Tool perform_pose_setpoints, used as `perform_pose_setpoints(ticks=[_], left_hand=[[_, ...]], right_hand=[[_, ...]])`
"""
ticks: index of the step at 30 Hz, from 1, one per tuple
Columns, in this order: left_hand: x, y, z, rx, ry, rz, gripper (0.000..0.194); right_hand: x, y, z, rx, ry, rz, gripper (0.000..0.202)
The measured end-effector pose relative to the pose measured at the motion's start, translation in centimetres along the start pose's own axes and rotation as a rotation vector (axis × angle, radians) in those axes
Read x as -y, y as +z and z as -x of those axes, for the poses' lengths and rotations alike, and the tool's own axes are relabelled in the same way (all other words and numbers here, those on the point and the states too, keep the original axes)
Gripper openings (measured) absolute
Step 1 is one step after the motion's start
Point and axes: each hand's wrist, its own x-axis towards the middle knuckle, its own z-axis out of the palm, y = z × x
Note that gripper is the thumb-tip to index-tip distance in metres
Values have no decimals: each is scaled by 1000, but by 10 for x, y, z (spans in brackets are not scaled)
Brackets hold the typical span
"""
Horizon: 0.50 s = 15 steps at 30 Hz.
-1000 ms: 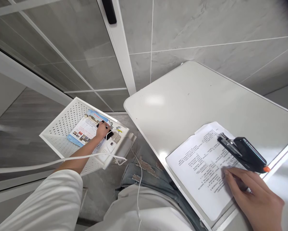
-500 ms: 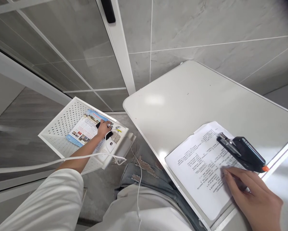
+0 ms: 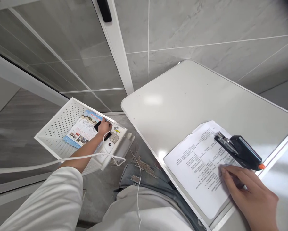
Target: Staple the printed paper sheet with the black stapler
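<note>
The black smartphone (image 3: 97,126), under the left hand (image 3: 104,127), is not yet out of the white perforated basket (image 3: 66,116), the right hand (image 3: 253,192) bends on printed sheets (image 3: 194,165) near the stapler (image 3: 242,151), and whether either grip clasps anything I cannot tell.

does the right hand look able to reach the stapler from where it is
Probably yes: the right hand is at the papers, close beside the stapler, and nothing visible seems to block it.

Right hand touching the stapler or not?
Cannot tell. In the head view, the knuckles of the right hand come up against the stapler in outline, but neither contact nor a gap shows plainly.
</note>
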Motion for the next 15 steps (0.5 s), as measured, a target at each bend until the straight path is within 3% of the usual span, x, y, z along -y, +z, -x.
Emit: perform_pose_setpoints(ticks=[15], left_hand=[[-3,-6,13,9,132,-7,33]], right_hand=[[2,-2,-2,12,7,-31,22]])
